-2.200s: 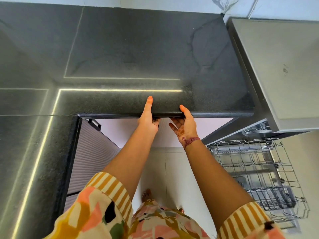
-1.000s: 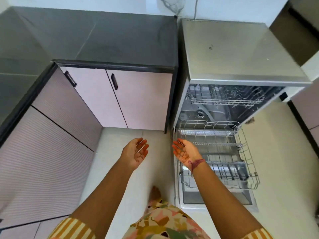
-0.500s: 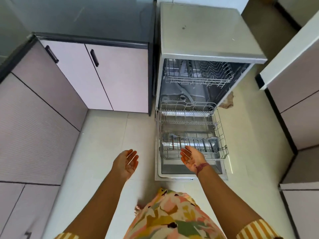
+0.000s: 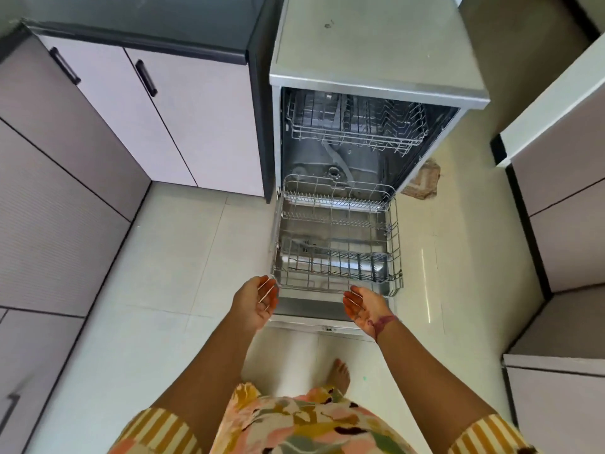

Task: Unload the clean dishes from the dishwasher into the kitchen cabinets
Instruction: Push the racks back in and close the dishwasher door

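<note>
The dishwasher point(image 4: 376, 57) stands open with its door point(image 4: 314, 314) folded down to the floor. Its lower wire rack point(image 4: 337, 237) is pulled out over the door and I see no dishes in it. The upper rack point(image 4: 357, 122) sits inside and also looks bare. My left hand point(image 4: 257, 301) hovers near the rack's front left corner, palm turned inward, fingers relaxed, holding nothing. My right hand point(image 4: 366, 306) hovers near the rack's front right part, palm up, also holding nothing.
Pale pink cabinet doors point(image 4: 183, 119) with black handles stand left of the dishwasher under a dark countertop point(image 4: 147, 18). Ribbed cabinet fronts point(image 4: 55, 208) line the left side and more cabinets point(image 4: 566, 198) the right. My bare foot point(image 4: 339, 375) is on the light tiled floor.
I stepped back from the countertop and turned to the dishwasher. Both hands left the counter edge and now hang apart in front of the lower rack.
</note>
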Available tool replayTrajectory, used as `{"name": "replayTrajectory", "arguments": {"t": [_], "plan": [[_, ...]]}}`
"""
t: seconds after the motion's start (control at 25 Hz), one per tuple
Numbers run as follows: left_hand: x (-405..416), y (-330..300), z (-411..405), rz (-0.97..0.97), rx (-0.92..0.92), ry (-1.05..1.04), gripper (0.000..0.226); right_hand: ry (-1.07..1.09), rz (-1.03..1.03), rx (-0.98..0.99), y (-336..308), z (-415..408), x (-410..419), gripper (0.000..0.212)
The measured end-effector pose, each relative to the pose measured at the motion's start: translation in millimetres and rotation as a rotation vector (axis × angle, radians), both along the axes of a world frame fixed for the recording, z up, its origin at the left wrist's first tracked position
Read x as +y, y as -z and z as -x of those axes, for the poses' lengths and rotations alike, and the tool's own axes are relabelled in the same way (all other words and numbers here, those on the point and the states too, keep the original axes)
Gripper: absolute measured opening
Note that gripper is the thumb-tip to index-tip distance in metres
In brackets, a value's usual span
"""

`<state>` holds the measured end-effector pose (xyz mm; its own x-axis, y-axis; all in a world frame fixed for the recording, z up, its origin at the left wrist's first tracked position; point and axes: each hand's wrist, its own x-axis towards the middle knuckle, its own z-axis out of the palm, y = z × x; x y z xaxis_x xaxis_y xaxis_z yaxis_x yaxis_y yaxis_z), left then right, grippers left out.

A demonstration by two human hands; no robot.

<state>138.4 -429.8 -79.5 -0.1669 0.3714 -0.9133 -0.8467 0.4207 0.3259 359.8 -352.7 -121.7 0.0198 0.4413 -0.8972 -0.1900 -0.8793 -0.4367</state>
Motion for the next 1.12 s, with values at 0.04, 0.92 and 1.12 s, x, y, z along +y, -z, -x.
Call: {"name": "replayTrajectory", "arguments": {"t": [0.04,0.92,1.12], "plan": [[5,3,-19,0.004,-0.023,-0.001,0.012,-0.020,0.013,-0.022,5,-14,6,0.015],[172,229,-120,0.320,-0.134,0.199,0.039,0.128,0.334,-0.206,218,-12,118,0.036],[193,319,-123,0.533,-0.089,0.233,0.027,0.131,0.396,-0.215,290,-14,143,0.029]]}}
